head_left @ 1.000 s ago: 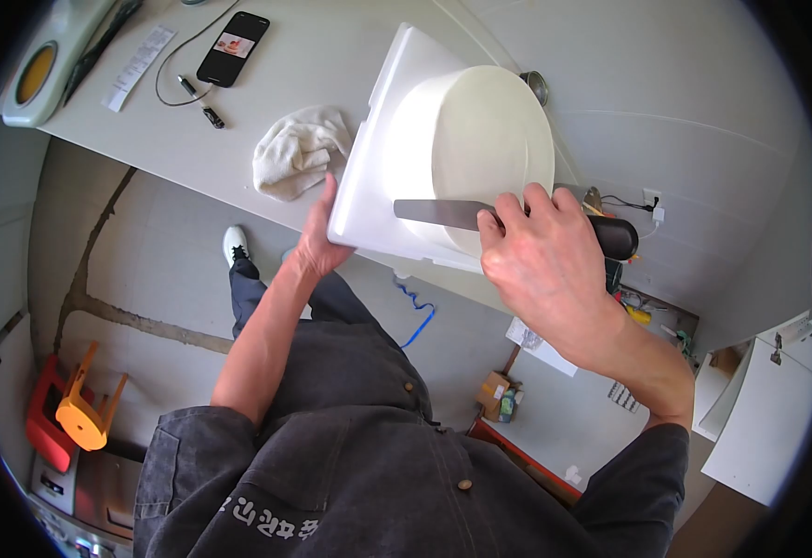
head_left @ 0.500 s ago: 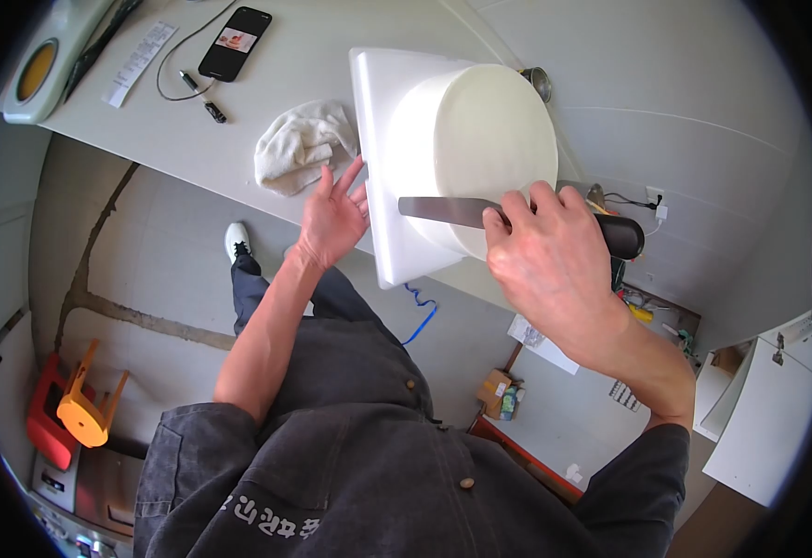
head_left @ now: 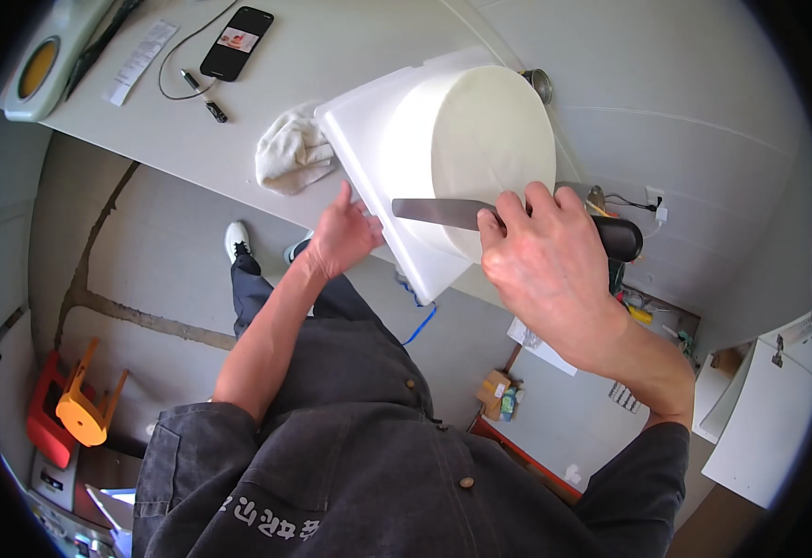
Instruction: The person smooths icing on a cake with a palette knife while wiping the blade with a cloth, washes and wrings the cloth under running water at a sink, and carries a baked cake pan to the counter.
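A tall round cake (head_left: 494, 130) coated in smooth white cream stands on a square white cake board (head_left: 355, 149), which sits at an angle on the table. My right hand (head_left: 550, 251) grips the black handle of an icing spatula (head_left: 438, 212). Its metal blade lies along the near side of the cake; whether it touches the cream I cannot tell. At the board's near left edge is my left hand (head_left: 345, 237), open, fingers against or just beside the edge and partly hidden. A crumpled white cloth (head_left: 294, 153) lies just beyond it.
A phone (head_left: 237, 44) showing a cake picture, a cable with a black plug (head_left: 216, 112) and a paper slip (head_left: 141, 62) lie on the table. A metal can (head_left: 538, 86) stands behind the cake. Orange stool (head_left: 82, 414) and cardboard box (head_left: 494, 391) are on the floor.
The cake board has turned, its near left edge now slanting. My left hand has come lower, toward me, along that edge. My right hand and the spatula have hardly moved.
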Demonstrator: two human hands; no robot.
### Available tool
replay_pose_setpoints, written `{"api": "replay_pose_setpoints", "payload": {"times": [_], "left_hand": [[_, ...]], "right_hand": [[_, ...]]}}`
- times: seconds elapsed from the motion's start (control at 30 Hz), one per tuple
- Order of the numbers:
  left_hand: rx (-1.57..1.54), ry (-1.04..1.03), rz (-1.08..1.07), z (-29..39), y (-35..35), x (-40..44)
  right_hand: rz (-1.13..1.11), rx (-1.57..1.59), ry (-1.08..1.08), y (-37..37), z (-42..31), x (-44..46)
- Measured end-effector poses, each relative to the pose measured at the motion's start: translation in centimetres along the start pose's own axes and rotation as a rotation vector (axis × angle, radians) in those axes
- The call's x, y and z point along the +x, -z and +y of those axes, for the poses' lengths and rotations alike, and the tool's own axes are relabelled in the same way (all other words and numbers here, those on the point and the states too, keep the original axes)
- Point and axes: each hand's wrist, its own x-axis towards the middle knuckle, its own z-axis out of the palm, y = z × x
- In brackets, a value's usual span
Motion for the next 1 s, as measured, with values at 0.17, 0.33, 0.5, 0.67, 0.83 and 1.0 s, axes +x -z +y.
{"api": "replay_pose_setpoints", "payload": {"times": [0.17,0.33,0.5,0.67,0.83,1.0], "left_hand": [[0.061,-0.048,0.071,1.7,-0.9,0.2],[0.112,0.021,0.121,1.0,0.1,-0.3],[-0.105,-0.103,-0.065,0.7,0.9,0.3],[-0.115,-0.07,-0.118,0.6,1.4,0.7],[-0.03,0.026,-0.011,1.5,-0.6,0.2],[0.003,-0.01,0.032,1.4,0.0,-0.3]], "right_hand": [[0.003,0.0,0.008,0.2,0.1,0.3],[-0.002,0.005,0.001,0.3,0.1,0.6],[0.024,0.003,-0.007,0.0,0.2,0.6],[-0.012,0.01,0.002,0.3,0.4,0.6],[-0.008,0.014,-0.003,0.2,0.4,0.5],[-0.027,0.024,-0.009,0.1,0.4,0.4]]}}
